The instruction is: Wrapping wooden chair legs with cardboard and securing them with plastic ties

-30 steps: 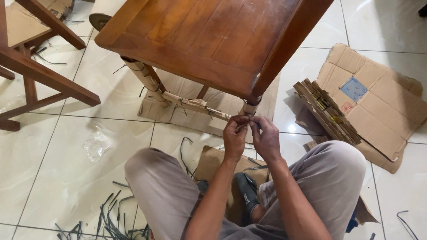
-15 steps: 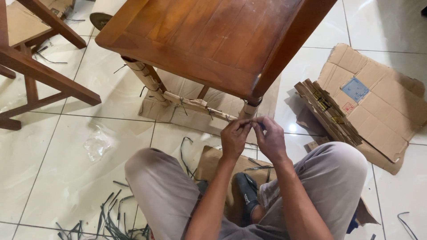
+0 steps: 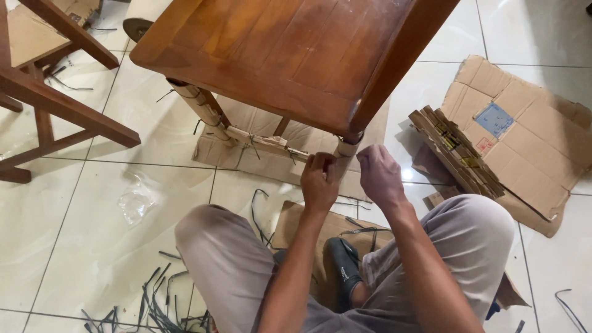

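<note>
Subject: wooden chair (image 3: 296,55) standing on a cardboard sheet (image 3: 259,120) on the tiled floor (image 3: 92,203), far side of the person's knees.
Near right leg (image 3: 346,148): wrapped in cardboard at the top, just under the seat corner; both hands sit at this leg. Whether a strap holds the wrap cannot be told, as the hands cover the spot.
Near left leg (image 3: 200,108): wrapped in cardboard along its visible length, bound with thin dark ties.
Front rail (image 3: 265,143): wrapped in cardboard between the two near legs, tied at several points, tie ends sticking out.
Far legs: hidden under the seat; state not visible.
Left hand (image 3: 319,182): fingers curled and pressed together just left of the near right leg, where the rail wrap ends; looks to be pinching something thin, too small to tell what.
Right hand (image 3: 379,172): loosely closed, back toward the camera, just right of the same leg; what it holds, if anything, cannot be told.
Progress, judged: near side largely wrapped; work appears to be at the fastening of the right leg wrap. Seat and side frame bare wood.
Supplies: folded cardboard strips (image 3: 456,151) on flattened cartons (image 3: 530,135), right; cut strap offcuts (image 3: 154,302) on the floor, near left.
Other: second chair frame (image 3: 43,92), far left, mostly bare; clear plastic scrap (image 3: 134,200) on the floor.
</note>
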